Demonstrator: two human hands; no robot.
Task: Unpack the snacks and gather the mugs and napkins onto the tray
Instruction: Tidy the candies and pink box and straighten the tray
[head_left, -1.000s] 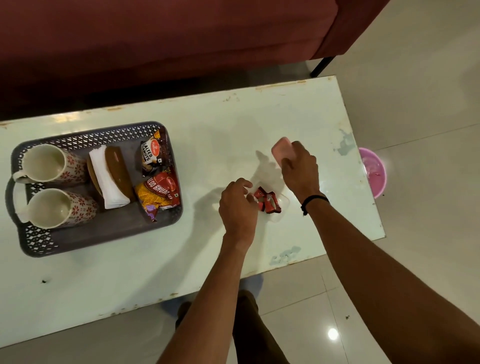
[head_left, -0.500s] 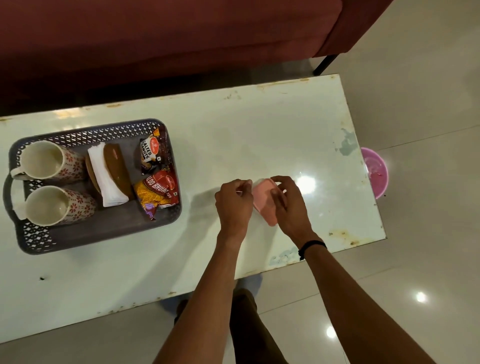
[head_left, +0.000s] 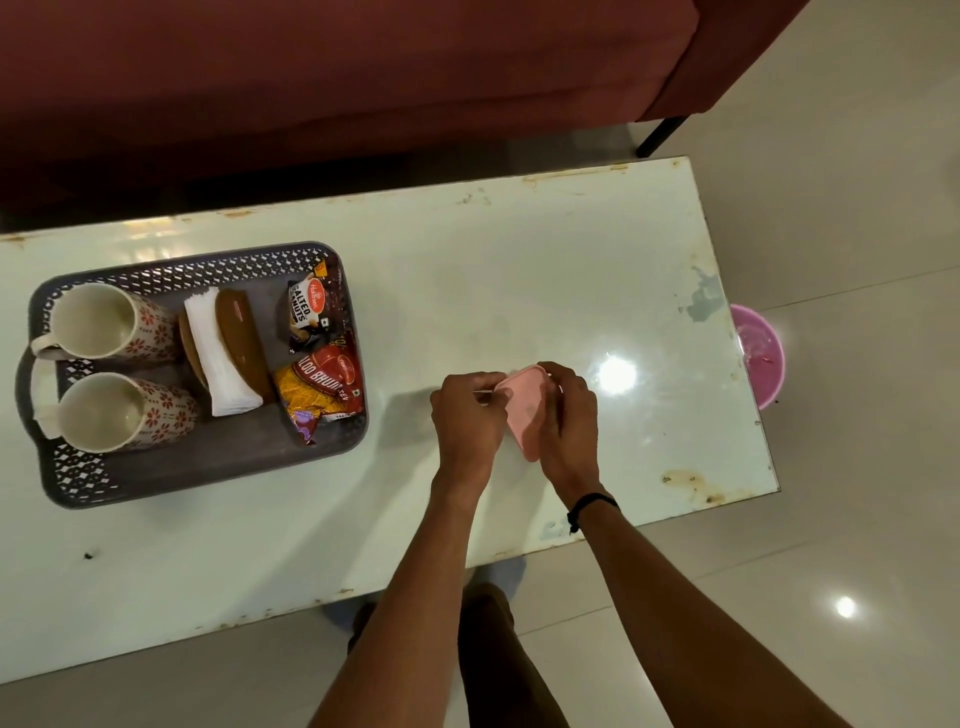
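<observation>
The pink lid (head_left: 523, 410) lies over the table's (head_left: 519, 270) right half, toward its near edge, long axis running from far to near, its far end uppermost. It sits between both hands: the left hand (head_left: 467, 421) pinches its far-left corner, the right hand (head_left: 569, 421) curls round its right side (a black band on that wrist). Both forearms reach in over the near edge.
</observation>
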